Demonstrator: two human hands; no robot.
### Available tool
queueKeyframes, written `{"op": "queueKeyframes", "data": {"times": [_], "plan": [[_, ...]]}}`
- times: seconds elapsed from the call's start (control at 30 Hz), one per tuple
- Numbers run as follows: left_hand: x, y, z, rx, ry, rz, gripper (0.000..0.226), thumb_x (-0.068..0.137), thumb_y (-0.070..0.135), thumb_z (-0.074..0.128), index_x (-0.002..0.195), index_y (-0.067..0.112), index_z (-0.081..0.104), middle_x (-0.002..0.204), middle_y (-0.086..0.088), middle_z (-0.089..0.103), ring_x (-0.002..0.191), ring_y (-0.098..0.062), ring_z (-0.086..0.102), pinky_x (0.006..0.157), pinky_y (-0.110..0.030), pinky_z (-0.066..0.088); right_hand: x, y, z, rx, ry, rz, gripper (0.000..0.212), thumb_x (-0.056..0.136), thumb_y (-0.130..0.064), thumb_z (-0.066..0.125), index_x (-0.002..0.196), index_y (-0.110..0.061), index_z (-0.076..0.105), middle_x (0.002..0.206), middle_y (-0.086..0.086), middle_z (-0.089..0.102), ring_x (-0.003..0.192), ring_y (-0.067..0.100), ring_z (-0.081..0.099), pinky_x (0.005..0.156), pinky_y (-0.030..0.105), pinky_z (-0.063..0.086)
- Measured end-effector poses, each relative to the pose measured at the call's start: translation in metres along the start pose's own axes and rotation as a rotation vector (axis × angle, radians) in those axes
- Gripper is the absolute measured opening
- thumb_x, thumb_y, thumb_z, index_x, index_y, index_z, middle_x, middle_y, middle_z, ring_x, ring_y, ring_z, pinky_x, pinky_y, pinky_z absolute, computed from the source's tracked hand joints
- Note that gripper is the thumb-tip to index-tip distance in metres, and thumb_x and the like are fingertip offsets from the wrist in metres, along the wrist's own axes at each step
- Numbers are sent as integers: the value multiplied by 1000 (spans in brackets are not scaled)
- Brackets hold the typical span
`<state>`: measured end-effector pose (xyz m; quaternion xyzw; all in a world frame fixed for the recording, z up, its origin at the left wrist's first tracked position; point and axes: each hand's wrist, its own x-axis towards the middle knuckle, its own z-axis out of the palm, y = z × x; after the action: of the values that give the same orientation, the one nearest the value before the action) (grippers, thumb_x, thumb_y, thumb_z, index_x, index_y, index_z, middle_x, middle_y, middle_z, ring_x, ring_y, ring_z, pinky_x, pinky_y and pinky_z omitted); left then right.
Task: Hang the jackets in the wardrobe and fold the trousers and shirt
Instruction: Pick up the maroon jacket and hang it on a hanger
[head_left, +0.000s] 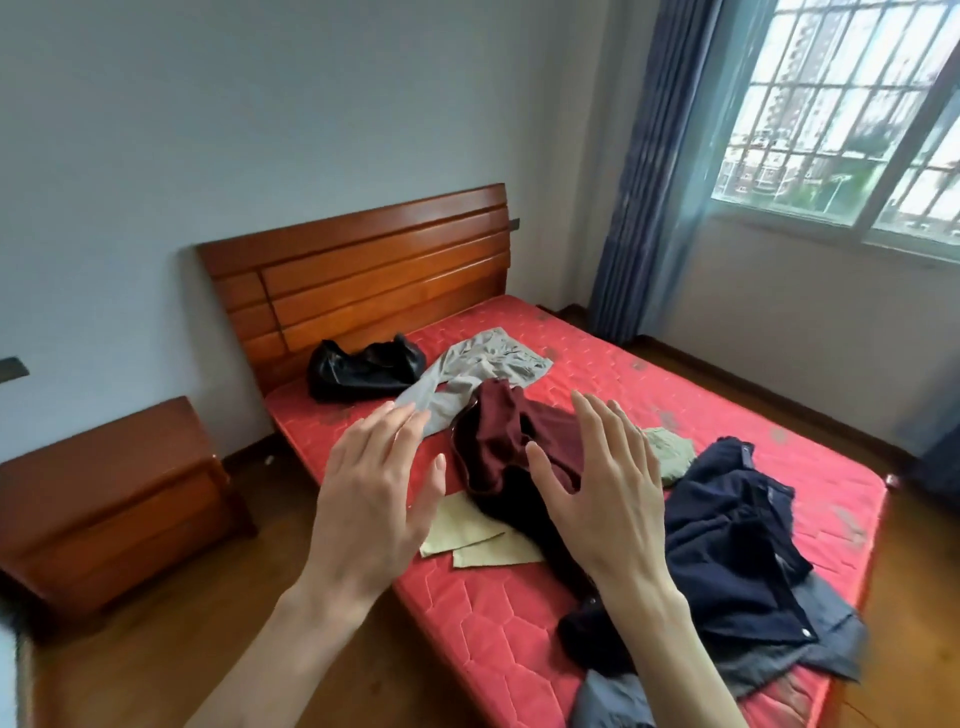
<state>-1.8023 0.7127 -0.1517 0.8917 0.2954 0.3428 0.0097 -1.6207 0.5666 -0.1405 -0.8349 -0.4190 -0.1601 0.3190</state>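
Two bare hands are held up over the bed, and neither one holds anything. The left hand (371, 486) has its fingers (395, 423) spread out straight, palm facing down toward the clothes. The right hand (605, 486) is the same, with its fingers straight and let go, apart from the left hand. Both hands are up in the air and touch no clothes.

Under them is a red mattress (597, 358) on a wooden bed with a brown headboard (363, 275). Lots of clothes lie in a mess on it. A dark red jacket (511, 441) lies crumpled in the middle, between the two hands in the picture. Grey trousers (478, 366) lie spread out behind it, closer to the headboard. A black jacket (363, 366) sits bunched up right by the headboard, and one grey trouser leg lies over its edge. Pale yellow-green trousers (480, 538) stick out flat from under the dark red jacket, near the side of the bed. A dark blue jacket (737, 535) lies in a heap to the right, on top of a grey shirt (826, 644) near the foot of the bed.

A brown bedside cabinet (104, 499) stands on the wooden floor to the left. A blue curtain (649, 171) hangs beside the window (852, 109).
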Motion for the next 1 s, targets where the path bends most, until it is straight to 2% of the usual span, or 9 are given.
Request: {"op": "queueKeyframes", "data": {"times": [0.23, 0.57, 0.77, 1.0], "plan": [[59, 4, 68, -99, -56, 65, 53, 107, 47, 41, 147, 13, 55, 149, -3, 56, 146, -18, 43, 122, -34, 30, 35, 51, 22, -61, 28, 121, 68, 101, -62, 51, 156, -23, 42, 159, -2, 47, 152, 21, 35, 126, 43, 27], [98, 10, 150, -197, -161, 70, 50, 106, 44, 45, 143, 13, 58, 147, -4, 58, 144, -19, 46, 119, -42, 38, 60, 93, 53, -146, -27, 206, 69, 101, -61, 50, 157, -23, 40, 161, -4, 43, 152, 17, 34, 126, 45, 27], [119, -7, 209, -213, -232, 97, 48, 105, 39, 48, 141, 11, 60, 145, -6, 60, 143, -22, 48, 118, -44, 39, 74, 112, 99, -188, -53, 264, 69, 101, -61, 49, 157, -23, 40, 160, -2, 45, 153, 18, 32, 128, 40, 22], [154, -50, 280, -235, -356, 113, 49, 103, 38, 45, 139, 9, 63, 143, -6, 63, 141, -23, 50, 119, -41, 36, 109, 127, 165, -227, -80, 357, 70, 98, -53, 61, 155, -18, 44, 155, 4, 51, 149, 23, 41, 124, 42, 30]]}}
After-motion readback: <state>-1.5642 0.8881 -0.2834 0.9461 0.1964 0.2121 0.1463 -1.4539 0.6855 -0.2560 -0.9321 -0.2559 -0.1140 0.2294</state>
